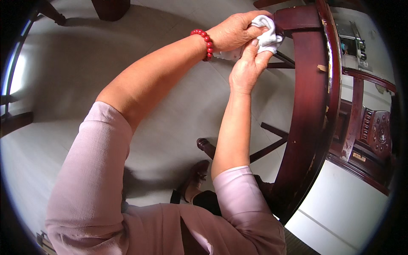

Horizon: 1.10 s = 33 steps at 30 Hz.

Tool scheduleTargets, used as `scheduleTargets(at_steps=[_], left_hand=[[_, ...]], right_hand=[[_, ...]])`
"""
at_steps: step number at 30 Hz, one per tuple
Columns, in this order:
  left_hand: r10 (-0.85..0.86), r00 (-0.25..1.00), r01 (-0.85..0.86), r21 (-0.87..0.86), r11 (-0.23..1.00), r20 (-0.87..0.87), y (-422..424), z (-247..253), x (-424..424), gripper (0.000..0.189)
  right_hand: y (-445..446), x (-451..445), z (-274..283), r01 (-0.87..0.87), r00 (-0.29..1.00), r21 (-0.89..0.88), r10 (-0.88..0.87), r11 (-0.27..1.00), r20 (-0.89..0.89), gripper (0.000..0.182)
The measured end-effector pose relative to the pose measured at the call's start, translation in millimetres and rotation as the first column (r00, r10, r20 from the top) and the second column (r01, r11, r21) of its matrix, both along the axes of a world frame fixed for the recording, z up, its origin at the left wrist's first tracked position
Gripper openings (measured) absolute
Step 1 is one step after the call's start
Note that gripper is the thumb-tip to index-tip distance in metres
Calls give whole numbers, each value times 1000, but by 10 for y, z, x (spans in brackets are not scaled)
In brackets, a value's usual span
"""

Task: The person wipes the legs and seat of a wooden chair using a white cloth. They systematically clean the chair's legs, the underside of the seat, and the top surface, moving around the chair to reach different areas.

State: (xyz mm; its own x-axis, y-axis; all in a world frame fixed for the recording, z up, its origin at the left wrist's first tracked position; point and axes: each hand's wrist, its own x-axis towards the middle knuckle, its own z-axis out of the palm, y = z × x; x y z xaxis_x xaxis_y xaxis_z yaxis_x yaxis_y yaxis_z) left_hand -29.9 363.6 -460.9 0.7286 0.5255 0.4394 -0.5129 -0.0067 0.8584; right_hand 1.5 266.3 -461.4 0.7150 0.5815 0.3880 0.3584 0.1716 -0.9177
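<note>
Both of my hands grip a crumpled white cloth [269,36] at the upper right. My left hand [234,32], with a red bead bracelet [204,40] at the wrist, reaches farthest, its fingers against the rounded corner of a dark red wooden furniture frame [309,95]. Just below it, my right hand [245,71] pinches the cloth's lower part between thumb and fingers. Part of the cloth hangs beneath the left hand. Where exactly the cloth meets the wood is partly hidden by my fingers.
Chipped pale patches mark the frame's outer edge [330,63]. Beyond it stands carved dark wooden furniture [379,132]. Crossed wooden bars [271,148] and a turned leg [205,147] are below my right arm. A shoe [198,173] rests on the tiled floor [165,127]. Another wooden leg [111,9] is at the top.
</note>
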Motion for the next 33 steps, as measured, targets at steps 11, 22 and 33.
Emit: scheduleTargets(at_steps=[11,22,33], left_hand=[[-158,988,150,-279,948,-3,57,-182,-18,38],[113,922,-339,-629,700,-371,-246,-454,-222,29],[-80,992,72,-81,994,-93,-35,-78,-21,41]], right_hand=[[20,-231,-118,-72,986,32,76,997,-146,58],[-82,-327,-390,62,929,-15,-63,998,-365,45],[-23,261,70,-246,918,20,240,969,-315,55]])
